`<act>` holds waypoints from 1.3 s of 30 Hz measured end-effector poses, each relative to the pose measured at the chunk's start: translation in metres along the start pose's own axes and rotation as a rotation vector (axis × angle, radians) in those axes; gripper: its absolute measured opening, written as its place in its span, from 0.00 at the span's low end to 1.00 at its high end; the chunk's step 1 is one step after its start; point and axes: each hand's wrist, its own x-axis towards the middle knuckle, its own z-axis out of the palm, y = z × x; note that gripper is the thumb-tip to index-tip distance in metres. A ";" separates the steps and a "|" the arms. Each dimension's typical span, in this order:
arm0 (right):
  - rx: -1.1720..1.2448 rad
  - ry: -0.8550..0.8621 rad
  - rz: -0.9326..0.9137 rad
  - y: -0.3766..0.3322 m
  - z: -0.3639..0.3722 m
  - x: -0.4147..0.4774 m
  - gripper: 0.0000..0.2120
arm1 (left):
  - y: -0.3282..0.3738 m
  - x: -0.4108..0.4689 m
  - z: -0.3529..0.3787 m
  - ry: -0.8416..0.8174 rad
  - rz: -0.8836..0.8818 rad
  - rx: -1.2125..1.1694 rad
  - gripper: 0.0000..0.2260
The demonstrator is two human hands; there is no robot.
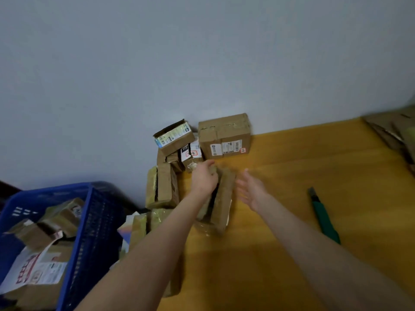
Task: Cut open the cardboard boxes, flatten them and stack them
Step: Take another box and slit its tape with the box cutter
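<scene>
Nearest, at the lower left, one blue plastic basket (pixel 89 221) holds at least three cardboard boxes, none flattened. On the wooden table (pixel 280 254) one green utility knife (pixel 324 217) lies alone to the right, well apart from both hands.

Further in, the left hand (pixel 204 176) grips one small brown box (pixel 222 198), fingers curled over its far top edge; the box stands on the table near its left edge. The right hand (pixel 249 189) is spread wide and holds nothing, just beside the box's right side; whether it touches is unclear through the blur.

Behind these, at least five more boxes crowd against the wall, among them a tall narrow box (pixel 162 187), an open-flapped labelled box (pixel 174 136) tilted on top, and a larger taped box (pixel 224 135).

Farthest right lies one pile of flattened cardboard (pixel 390 131); its sheets are too blurred to count.

I judge the task partly done: some cardboard is already flattened and stacked, while the held box, the cluster and the basket's load remain to cut and flatten.
</scene>
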 end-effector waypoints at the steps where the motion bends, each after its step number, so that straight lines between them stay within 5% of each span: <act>1: -0.016 0.018 0.007 0.004 -0.002 -0.001 0.25 | -0.007 0.002 -0.005 0.046 0.019 0.030 0.20; 3: -0.042 0.035 0.030 0.013 -0.003 -0.003 0.28 | -0.023 0.009 -0.012 0.039 -0.050 0.043 0.23; 9: -0.094 0.014 0.116 0.029 0.004 -0.007 0.29 | -0.047 -0.006 0.003 -0.321 -0.382 -0.286 0.33; 11: -0.092 -0.016 0.125 0.034 0.003 -0.011 0.27 | -0.043 -0.019 0.016 -0.375 -0.319 -0.303 0.41; 16: -0.059 0.077 0.092 0.035 -0.021 -0.022 0.31 | -0.021 -0.023 0.038 -0.497 -0.076 0.112 0.60; 23: -0.228 0.238 -0.016 0.033 -0.068 -0.027 0.28 | 0.014 -0.023 0.061 -0.478 0.244 0.560 0.52; 27: -0.695 0.425 -0.179 0.035 -0.106 -0.020 0.17 | 0.030 -0.033 0.084 -0.411 0.171 0.661 0.54; 31: -1.134 0.556 -0.117 0.052 -0.161 -0.010 0.26 | 0.025 -0.036 0.088 -0.404 0.155 0.769 0.52; 35: -1.272 0.525 0.035 0.074 -0.198 0.000 0.32 | 0.017 -0.031 0.092 -0.381 0.206 0.782 0.52; 39: -1.398 0.549 -0.104 0.085 -0.200 0.003 0.30 | 0.004 -0.027 0.085 -0.401 0.291 0.782 0.54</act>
